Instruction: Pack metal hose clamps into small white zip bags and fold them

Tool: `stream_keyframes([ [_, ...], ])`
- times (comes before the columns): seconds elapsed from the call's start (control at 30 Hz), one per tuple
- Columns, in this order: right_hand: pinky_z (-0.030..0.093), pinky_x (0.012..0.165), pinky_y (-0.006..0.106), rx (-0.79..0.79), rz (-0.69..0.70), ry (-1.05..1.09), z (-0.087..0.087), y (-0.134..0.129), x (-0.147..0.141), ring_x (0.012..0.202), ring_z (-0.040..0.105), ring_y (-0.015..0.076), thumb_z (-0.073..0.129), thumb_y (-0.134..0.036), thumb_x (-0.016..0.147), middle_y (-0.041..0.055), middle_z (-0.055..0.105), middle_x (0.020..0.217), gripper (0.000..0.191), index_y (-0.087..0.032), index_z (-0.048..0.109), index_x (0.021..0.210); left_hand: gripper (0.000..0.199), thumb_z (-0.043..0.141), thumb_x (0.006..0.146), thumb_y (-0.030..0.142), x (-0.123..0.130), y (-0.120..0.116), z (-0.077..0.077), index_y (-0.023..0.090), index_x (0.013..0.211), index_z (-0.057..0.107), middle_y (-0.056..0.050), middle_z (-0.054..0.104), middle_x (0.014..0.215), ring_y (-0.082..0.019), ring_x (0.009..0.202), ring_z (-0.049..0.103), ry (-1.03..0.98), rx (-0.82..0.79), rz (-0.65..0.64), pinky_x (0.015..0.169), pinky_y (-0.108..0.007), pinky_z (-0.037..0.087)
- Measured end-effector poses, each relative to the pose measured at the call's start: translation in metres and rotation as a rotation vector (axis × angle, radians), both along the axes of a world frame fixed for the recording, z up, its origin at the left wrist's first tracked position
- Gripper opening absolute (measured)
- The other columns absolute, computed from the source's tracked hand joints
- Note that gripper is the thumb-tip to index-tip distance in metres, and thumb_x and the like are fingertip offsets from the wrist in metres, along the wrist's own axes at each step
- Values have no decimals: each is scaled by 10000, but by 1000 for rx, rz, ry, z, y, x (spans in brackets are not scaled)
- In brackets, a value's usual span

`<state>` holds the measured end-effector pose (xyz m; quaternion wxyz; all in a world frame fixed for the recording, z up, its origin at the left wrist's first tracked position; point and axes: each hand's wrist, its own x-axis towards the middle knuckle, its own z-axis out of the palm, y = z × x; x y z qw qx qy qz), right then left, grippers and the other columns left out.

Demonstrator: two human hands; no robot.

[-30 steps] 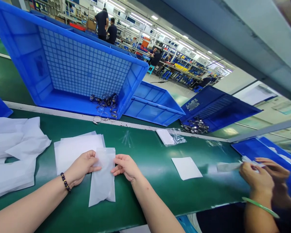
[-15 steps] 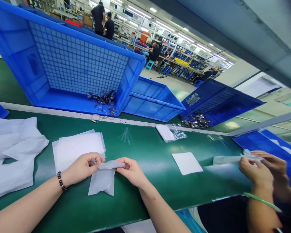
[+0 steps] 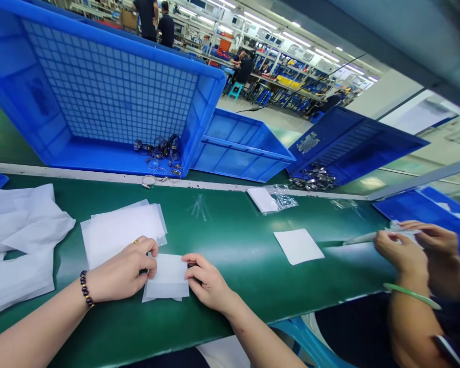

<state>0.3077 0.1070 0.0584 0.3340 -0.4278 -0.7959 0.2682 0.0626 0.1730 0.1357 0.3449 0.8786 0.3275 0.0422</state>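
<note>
A small white plastic bag (image 3: 167,278) lies folded in half on the green table (image 3: 233,245), close to the near edge. My left hand (image 3: 122,271), with a dark bead bracelet at the wrist, presses on its left side. My right hand (image 3: 206,281) holds down its right edge with the fingertips. Just behind my left hand sits a flat stack of white bags (image 3: 120,230).
A tipped blue crate (image 3: 99,97) behind the table holds several metal rings (image 3: 163,151). More blue crates (image 3: 241,151) stand to the right. Loose white bags (image 3: 19,240) lie far left, a folded bag (image 3: 297,245) right of centre. A co-worker's hands (image 3: 410,250) work at the right.
The bag was lying full length, then I lifted its top edge and folded it over. Now it lies flat, folded in half, under both hands.
</note>
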Motion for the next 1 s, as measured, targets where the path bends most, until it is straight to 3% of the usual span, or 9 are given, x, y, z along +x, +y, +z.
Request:
stream_keyframes([
  [0.17, 475, 822, 333, 83, 8, -125, -4, 0, 1, 1006, 515, 184, 452, -29, 735, 86, 509, 1125, 217, -197, 568, 808, 252, 423, 683, 6, 0, 1, -1, 198, 683, 586, -20, 451, 1015, -183, 993, 430, 39, 8, -13, 834, -295, 385],
  [0.47, 468, 779, 337, 162, 1, -161, -3, 1, -1, 974, 515, 192, 441, -32, 745, 97, 523, 1088, 202, -186, 557, 804, 269, 422, 684, 2, 1, 3, -2, 205, 681, 599, -16, 459, 999, -183, 991, 433, 44, 8, -16, 827, -286, 384],
  [0.8, 452, 783, 344, 177, 4, -183, -4, 1, -2, 967, 509, 194, 449, -34, 749, 101, 520, 1086, 195, -182, 563, 805, 277, 426, 670, 3, 1, 4, -5, 208, 678, 612, -17, 464, 983, -184, 979, 433, 51, 28, -34, 827, -286, 376],
  [1.0, 449, 788, 355, 163, 10, -194, -5, 1, -2, 976, 504, 200, 444, -37, 749, 99, 514, 1099, 207, -191, 565, 814, 238, 440, 668, 34, 2, 2, 3, 198, 668, 612, -23, 475, 924, -177, 909, 448, 59, 30, -43, 787, -278, 378],
])
